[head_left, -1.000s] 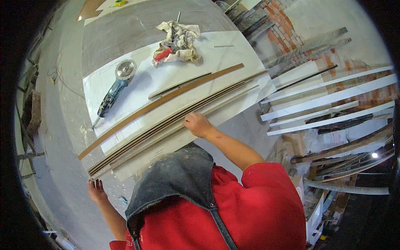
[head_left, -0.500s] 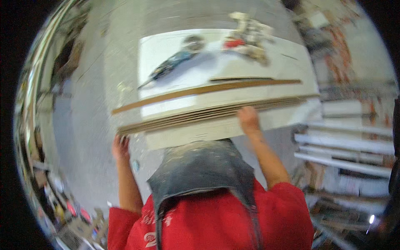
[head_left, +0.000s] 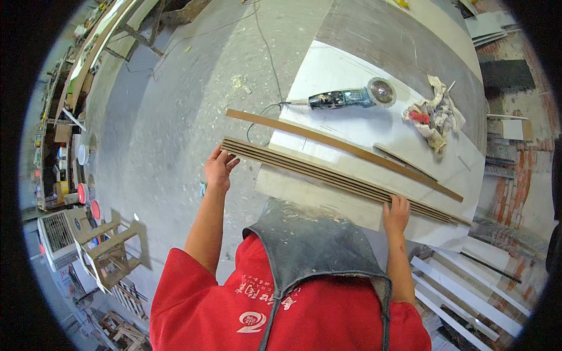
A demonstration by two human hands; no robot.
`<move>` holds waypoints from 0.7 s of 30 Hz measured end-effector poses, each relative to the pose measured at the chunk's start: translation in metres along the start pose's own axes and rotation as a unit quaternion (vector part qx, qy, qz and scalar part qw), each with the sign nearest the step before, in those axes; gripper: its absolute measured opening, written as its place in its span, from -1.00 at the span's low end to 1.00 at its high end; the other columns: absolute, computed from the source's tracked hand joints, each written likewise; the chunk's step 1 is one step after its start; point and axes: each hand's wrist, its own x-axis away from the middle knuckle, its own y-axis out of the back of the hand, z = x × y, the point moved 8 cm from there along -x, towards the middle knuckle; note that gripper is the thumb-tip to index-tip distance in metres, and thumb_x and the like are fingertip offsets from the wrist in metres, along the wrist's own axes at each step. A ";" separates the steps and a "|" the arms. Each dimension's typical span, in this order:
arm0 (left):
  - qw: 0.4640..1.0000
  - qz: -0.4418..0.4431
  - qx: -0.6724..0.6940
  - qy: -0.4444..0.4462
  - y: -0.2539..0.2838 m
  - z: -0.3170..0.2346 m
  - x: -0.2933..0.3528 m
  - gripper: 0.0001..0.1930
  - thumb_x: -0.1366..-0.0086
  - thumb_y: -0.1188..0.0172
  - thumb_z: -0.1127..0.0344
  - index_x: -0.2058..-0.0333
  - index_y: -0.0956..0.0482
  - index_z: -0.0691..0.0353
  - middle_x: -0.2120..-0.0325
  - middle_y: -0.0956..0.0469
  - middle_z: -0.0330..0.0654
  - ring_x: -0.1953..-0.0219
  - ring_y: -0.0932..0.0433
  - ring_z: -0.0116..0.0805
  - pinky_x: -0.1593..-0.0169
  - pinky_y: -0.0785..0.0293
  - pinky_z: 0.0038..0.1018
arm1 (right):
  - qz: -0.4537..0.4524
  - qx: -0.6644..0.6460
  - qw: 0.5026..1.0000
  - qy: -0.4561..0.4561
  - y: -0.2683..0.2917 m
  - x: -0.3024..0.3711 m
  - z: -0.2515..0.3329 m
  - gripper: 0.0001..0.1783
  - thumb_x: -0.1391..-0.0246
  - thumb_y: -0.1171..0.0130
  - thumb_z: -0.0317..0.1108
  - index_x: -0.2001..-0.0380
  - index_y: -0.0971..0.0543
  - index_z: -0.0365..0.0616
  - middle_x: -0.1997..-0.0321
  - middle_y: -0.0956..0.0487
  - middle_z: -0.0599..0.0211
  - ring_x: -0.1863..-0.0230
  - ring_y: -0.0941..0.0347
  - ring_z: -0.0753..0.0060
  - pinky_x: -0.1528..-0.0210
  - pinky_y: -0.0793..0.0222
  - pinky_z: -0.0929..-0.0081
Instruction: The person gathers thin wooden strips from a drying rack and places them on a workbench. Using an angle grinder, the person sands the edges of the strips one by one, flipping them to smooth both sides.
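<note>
A stack of several long, thin strips with brown edges lies slantwise in front of me, its left end reaching out past the worktop. My left hand grips that left end, some fingers partly spread beside it. Closer to the right end, my right hand is closed over the stack's near edge. Just beyond lies a single long brown strip, roughly parallel to the stack. A shorter narrow strip rests behind it.
An angle grinder lies on the white board, its cord trailing left and away. Right of it sits a crumpled, stained rag. White lengths are stacked at lower right. A wooden stool stands lower left.
My view has swung, so the worktop now slants down to the right and looks sharper. Both hands remain at the stack; the right one is now nearer its right end.
</note>
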 end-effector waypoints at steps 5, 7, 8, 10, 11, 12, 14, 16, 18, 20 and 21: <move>0.950 -0.100 -0.266 -0.131 0.017 -0.034 0.000 -0.39 -0.33 -0.28 0.28 -0.32 -0.37 0.31 -0.19 -0.50 -0.05 -0.13 -0.52 -0.16 -0.17 -0.47 -0.24 | 0.017 -0.017 1.000 0.001 0.014 -0.008 0.016 -0.49 0.03 -0.41 -0.32 -0.04 -0.58 -0.09 -0.08 -0.50 0.15 -0.14 -0.39 -0.03 -0.20 -0.34 0.03; 0.861 -0.108 -0.405 -0.288 -0.012 -0.070 0.006 -0.41 -0.29 -0.29 0.31 -0.28 -0.42 0.31 -0.18 -0.52 0.01 -0.17 -0.50 -0.05 -0.26 -0.40 -0.24 | 0.014 -0.023 1.000 -0.003 0.018 -0.009 0.022 -0.47 0.04 -0.42 -0.31 -0.06 -0.58 -0.09 -0.08 -0.50 0.14 -0.15 -0.39 -0.04 -0.20 -0.34 0.02; 0.834 -0.070 -0.436 -0.330 -0.040 -0.083 0.011 -0.42 -0.28 -0.30 0.31 -0.26 -0.44 0.31 -0.17 -0.52 0.03 -0.17 -0.50 -0.01 -0.27 -0.39 -0.21 | -0.007 -0.020 1.000 0.002 0.019 -0.007 0.024 -0.46 0.04 -0.43 -0.30 -0.06 -0.58 -0.09 -0.09 -0.50 0.14 -0.16 -0.39 -0.05 -0.21 -0.33 0.00; 0.767 0.005 -0.491 -0.413 -0.106 -0.103 0.016 -0.44 -0.25 -0.32 0.32 -0.22 -0.48 0.32 -0.14 -0.53 0.08 -0.19 -0.48 0.05 -0.29 -0.37 -0.16 | -0.011 -0.036 0.999 -0.019 0.019 -0.002 0.026 -0.48 0.05 -0.43 -0.32 -0.04 -0.58 -0.10 -0.09 -0.50 0.13 -0.16 -0.39 -0.05 -0.23 -0.32 0.03; 0.747 0.053 -0.504 -0.430 -0.136 -0.102 0.015 -0.46 -0.24 -0.33 0.31 -0.20 -0.50 0.31 -0.12 -0.55 0.08 -0.18 -0.48 0.06 -0.28 -0.37 -0.13 | -0.013 -0.049 0.998 -0.030 0.020 -0.002 0.033 -0.49 0.05 -0.43 -0.33 -0.03 -0.58 -0.11 -0.10 -0.50 0.13 -0.17 -0.39 -0.04 -0.24 -0.32 0.05; 0.724 0.102 -0.516 -0.446 -0.166 -0.098 0.014 -0.47 -0.24 -0.34 0.30 -0.18 -0.51 0.30 -0.10 -0.56 0.08 -0.17 -0.49 0.08 -0.27 -0.37 -0.11 | -0.002 -0.060 0.997 -0.037 0.021 -0.002 0.040 -0.49 0.02 -0.40 -0.32 -0.06 -0.58 -0.11 -0.10 -0.50 0.14 -0.17 -0.39 -0.06 -0.23 -0.33 0.02; 0.653 0.198 -0.578 -0.448 -0.214 -0.080 0.009 -0.53 -0.23 -0.33 0.29 -0.10 -0.54 0.28 -0.05 -0.57 0.08 -0.12 -0.50 0.12 -0.20 -0.41 -0.06 | -0.008 -0.072 0.995 -0.063 0.022 0.005 0.045 -0.51 0.00 -0.39 -0.33 -0.05 -0.59 -0.11 -0.10 -0.51 0.14 -0.17 -0.39 -0.05 -0.24 -0.33 0.03; 0.542 0.272 -0.676 -0.418 -0.249 -0.051 0.006 -0.62 -0.23 -0.30 0.28 0.00 -0.56 0.27 0.01 -0.56 0.09 -0.05 -0.54 0.16 -0.09 -0.49 -0.01 | -0.036 -0.092 0.992 -0.082 0.030 0.016 0.049 -0.56 -0.04 -0.36 -0.34 -0.02 -0.60 -0.13 -0.09 -0.52 0.15 -0.17 -0.40 -0.03 -0.24 -0.34 0.05; 0.507 0.275 -0.729 -0.367 -0.260 -0.040 -0.004 -0.67 -0.22 -0.29 0.27 0.08 -0.54 0.27 0.08 -0.57 0.09 0.03 -0.56 0.17 -0.03 -0.50 0.02 | -0.045 -0.088 0.984 -0.150 0.039 0.034 0.044 -0.57 -0.04 -0.36 -0.35 -0.01 -0.60 -0.13 -0.09 -0.52 0.15 -0.17 -0.40 -0.03 -0.23 -0.34 0.05; 0.484 0.280 -0.756 -0.341 -0.255 -0.037 -0.016 -0.69 -0.22 -0.29 0.28 0.13 -0.50 0.28 0.12 -0.57 0.11 0.08 -0.58 0.19 0.00 -0.51 0.02 | -0.066 -0.087 0.972 -0.210 0.046 0.060 0.038 -0.60 -0.04 -0.36 -0.37 0.00 -0.61 -0.11 -0.11 -0.52 0.15 -0.18 -0.40 -0.03 -0.23 -0.35 0.05; 0.482 0.284 -0.757 -0.338 -0.248 -0.038 -0.023 -0.70 -0.21 -0.29 0.29 0.13 -0.48 0.29 0.13 -0.57 0.13 0.09 -0.59 0.19 0.00 -0.51 0.01 | -0.067 -0.090 0.962 -0.248 0.047 0.076 0.035 -0.60 -0.05 -0.36 -0.37 0.00 -0.61 -0.11 -0.10 -0.52 0.15 -0.18 -0.40 -0.03 -0.23 -0.35 0.05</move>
